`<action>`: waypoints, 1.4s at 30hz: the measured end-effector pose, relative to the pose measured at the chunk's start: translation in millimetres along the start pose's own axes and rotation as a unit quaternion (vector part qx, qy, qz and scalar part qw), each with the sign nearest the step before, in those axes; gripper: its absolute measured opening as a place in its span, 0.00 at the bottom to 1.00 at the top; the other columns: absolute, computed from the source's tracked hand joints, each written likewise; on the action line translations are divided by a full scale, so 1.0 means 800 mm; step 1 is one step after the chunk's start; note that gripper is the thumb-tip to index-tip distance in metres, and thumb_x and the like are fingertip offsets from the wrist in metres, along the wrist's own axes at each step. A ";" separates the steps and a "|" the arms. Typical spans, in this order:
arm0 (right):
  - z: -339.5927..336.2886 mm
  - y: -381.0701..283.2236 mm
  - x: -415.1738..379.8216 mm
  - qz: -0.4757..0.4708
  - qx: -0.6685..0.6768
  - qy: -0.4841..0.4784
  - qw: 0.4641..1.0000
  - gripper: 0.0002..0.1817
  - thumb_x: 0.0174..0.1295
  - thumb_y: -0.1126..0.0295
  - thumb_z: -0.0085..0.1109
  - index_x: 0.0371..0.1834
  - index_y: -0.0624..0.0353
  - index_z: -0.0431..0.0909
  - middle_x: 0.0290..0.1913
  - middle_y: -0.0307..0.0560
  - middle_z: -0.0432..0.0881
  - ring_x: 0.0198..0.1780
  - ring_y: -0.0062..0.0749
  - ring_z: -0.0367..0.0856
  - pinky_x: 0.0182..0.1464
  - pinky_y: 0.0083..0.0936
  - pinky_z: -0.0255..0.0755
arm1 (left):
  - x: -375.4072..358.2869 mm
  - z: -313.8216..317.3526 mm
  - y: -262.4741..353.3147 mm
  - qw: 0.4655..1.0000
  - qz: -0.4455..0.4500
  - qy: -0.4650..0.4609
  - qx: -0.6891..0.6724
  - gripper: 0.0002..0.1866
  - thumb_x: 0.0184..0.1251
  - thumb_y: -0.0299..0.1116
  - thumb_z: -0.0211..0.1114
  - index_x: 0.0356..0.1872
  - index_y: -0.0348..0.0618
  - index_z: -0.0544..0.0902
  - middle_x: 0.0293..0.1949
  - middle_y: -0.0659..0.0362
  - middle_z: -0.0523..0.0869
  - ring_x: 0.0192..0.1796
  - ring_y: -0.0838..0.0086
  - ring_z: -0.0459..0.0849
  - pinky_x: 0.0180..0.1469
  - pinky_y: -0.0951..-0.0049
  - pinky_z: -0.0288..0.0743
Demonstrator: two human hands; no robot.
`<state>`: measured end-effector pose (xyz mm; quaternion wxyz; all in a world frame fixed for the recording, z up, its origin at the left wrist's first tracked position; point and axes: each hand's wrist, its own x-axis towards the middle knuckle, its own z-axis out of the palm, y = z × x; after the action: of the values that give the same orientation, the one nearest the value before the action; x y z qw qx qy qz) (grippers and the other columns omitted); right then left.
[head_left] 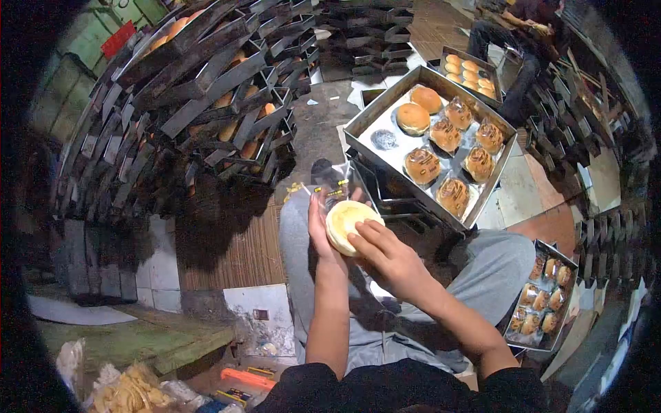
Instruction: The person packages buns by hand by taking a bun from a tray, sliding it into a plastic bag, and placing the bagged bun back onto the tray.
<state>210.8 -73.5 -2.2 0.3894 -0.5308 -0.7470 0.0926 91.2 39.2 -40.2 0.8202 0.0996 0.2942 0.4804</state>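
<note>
A round bun [341, 221], its pale flat side facing me, is held over my lap between my two hands. My left hand [319, 230] cups it from the left and behind, thumb upright along its edge. The fingers of my right hand [394, 261] lie together across the bun's lower right face, gripping it against the left hand. A clear plastic bag [337, 180] with yellow print sticks up behind the bun at my left fingertips. Just beyond, a metal tray [372, 146] carries two bare buns [413, 118] and several bagged buns [422, 165].
Stacks of dark metal trays [206, 89] with buns stand at the left. Another tray of bagged buns [540, 299] lies by my right knee. Farther off, a person [516, 41] sits beside a tray of small buns [469, 73]. An orange tool [246, 377] lies at lower left.
</note>
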 end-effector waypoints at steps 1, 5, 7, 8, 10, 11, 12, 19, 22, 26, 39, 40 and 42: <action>0.000 0.004 -0.006 -0.004 -0.019 -0.020 1.000 0.30 0.63 0.73 0.70 0.71 0.60 0.75 0.66 0.62 0.79 0.68 0.60 0.78 0.70 0.45 0.75 | 0.001 -0.010 -0.011 1.000 -0.002 0.001 -0.004 0.31 0.82 0.61 0.47 0.71 0.50 0.69 0.65 0.33 0.78 0.63 0.41 0.83 0.61 0.39 0.81; 0.005 0.025 -0.007 0.084 0.086 -0.021 0.992 0.28 0.68 0.72 0.67 0.72 0.58 0.76 0.70 0.64 0.76 0.72 0.61 0.75 0.74 0.46 0.70 | 0.002 -0.024 -0.048 0.997 0.069 0.038 0.028 0.37 0.80 0.64 0.47 0.67 0.37 0.72 0.63 0.38 0.81 0.63 0.45 0.83 0.64 0.46 0.80; 0.012 0.019 -0.012 0.079 0.115 -0.064 0.988 0.28 0.69 0.72 0.66 0.73 0.58 0.75 0.71 0.65 0.75 0.73 0.62 0.73 0.75 0.47 0.68 | 0.015 -0.043 -0.028 0.993 -0.043 -0.045 -0.101 0.36 0.81 0.63 0.47 0.67 0.37 0.74 0.60 0.43 0.84 0.60 0.47 0.84 0.64 0.47 0.80; 0.021 0.022 -0.014 0.077 0.105 -0.084 0.988 0.28 0.70 0.71 0.65 0.74 0.57 0.74 0.73 0.67 0.72 0.76 0.65 0.69 0.77 0.49 0.65 | 0.020 -0.047 -0.033 0.994 0.005 0.024 -0.107 0.34 0.82 0.61 0.48 0.66 0.38 0.76 0.59 0.47 0.85 0.59 0.53 0.85 0.64 0.52 0.80; 0.026 0.025 -0.002 0.096 0.075 -0.084 0.989 0.28 0.71 0.71 0.65 0.75 0.57 0.73 0.75 0.67 0.70 0.77 0.66 0.66 0.78 0.49 0.64 | 0.012 -0.044 -0.049 0.998 0.028 0.031 -0.056 0.32 0.83 0.58 0.49 0.67 0.39 0.76 0.61 0.50 0.84 0.61 0.56 0.84 0.65 0.55 0.78; 0.029 0.028 0.003 0.112 0.048 -0.080 0.989 0.29 0.71 0.70 0.64 0.76 0.56 0.72 0.77 0.68 0.67 0.79 0.67 0.64 0.79 0.49 0.62 | 0.011 -0.042 -0.056 0.998 0.054 0.036 0.001 0.29 0.83 0.56 0.50 0.67 0.41 0.76 0.63 0.52 0.82 0.63 0.58 0.83 0.67 0.58 0.77; 0.031 0.032 0.006 0.129 0.064 -0.087 0.986 0.29 0.73 0.70 0.62 0.77 0.56 0.71 0.80 0.69 0.62 0.81 0.70 0.59 0.80 0.50 0.58 | 0.011 -0.038 -0.059 0.996 0.084 0.037 0.017 0.29 0.84 0.55 0.50 0.69 0.41 0.75 0.63 0.53 0.82 0.64 0.63 0.82 0.68 0.63 0.75; 0.049 0.044 0.022 0.172 0.047 -0.049 0.983 0.31 0.70 0.74 0.60 0.78 0.56 0.69 0.83 0.70 0.55 0.84 0.72 0.51 0.83 0.50 0.52 | 0.022 -0.049 -0.090 0.981 0.110 -0.001 0.162 0.32 0.86 0.55 0.47 0.74 0.39 0.72 0.66 0.52 0.81 0.66 0.62 0.81 0.70 0.63 0.72; 0.037 0.022 0.014 0.196 0.088 -0.047 0.975 0.20 0.70 0.72 0.62 0.65 0.61 0.78 0.70 0.64 0.72 0.71 0.63 0.71 0.73 0.43 0.66 | 0.041 -0.067 -0.068 1.000 -0.011 0.001 0.014 0.36 0.83 0.62 0.48 0.71 0.39 0.74 0.60 0.49 0.86 0.57 0.59 0.88 0.58 0.61 0.84; 0.036 0.019 -0.004 0.298 0.275 -0.072 0.911 0.08 0.72 0.68 0.64 0.45 0.63 0.83 0.41 0.46 0.85 0.44 0.36 0.83 0.51 0.32 0.77 | 0.016 -0.044 -0.063 0.997 -0.040 -0.058 -0.015 0.32 0.81 0.59 0.51 0.71 0.43 0.74 0.56 0.49 0.88 0.52 0.54 0.90 0.46 0.51 0.90; 0.044 0.025 0.007 0.136 0.298 0.072 0.942 0.05 0.66 0.80 0.68 0.44 0.66 0.88 0.47 0.47 0.84 0.39 0.24 0.86 0.39 0.20 0.81 | -0.118 -0.108 0.073 0.879 -0.117 -0.001 0.462 0.34 0.83 0.64 0.47 0.65 0.45 0.81 0.64 0.55 0.84 0.60 0.63 0.86 0.55 0.62 0.82; 0.052 0.027 0.009 0.172 0.345 0.092 0.918 0.05 0.67 0.79 0.68 0.44 0.65 0.88 0.44 0.47 0.85 0.38 0.25 0.86 0.38 0.21 0.80 | -0.118 -0.120 0.075 0.879 -0.113 0.003 0.462 0.34 0.83 0.64 0.47 0.65 0.45 0.81 0.64 0.55 0.84 0.60 0.63 0.86 0.55 0.62 0.82; 0.067 0.025 0.020 0.199 0.382 0.121 0.894 0.04 0.67 0.78 0.67 0.42 0.66 0.88 0.39 0.48 0.86 0.32 0.27 0.84 0.35 0.22 0.77 | -0.124 -0.091 0.090 0.567 0.206 0.066 0.795 0.21 0.82 0.48 0.61 0.58 0.40 0.85 0.63 0.55 0.84 0.54 0.70 0.87 0.49 0.72 0.81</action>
<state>186.9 -36.8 -41.8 0.6227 -0.4858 -0.4799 0.3820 -39.4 -15.9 -28.4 0.2671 0.7374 0.5825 0.2137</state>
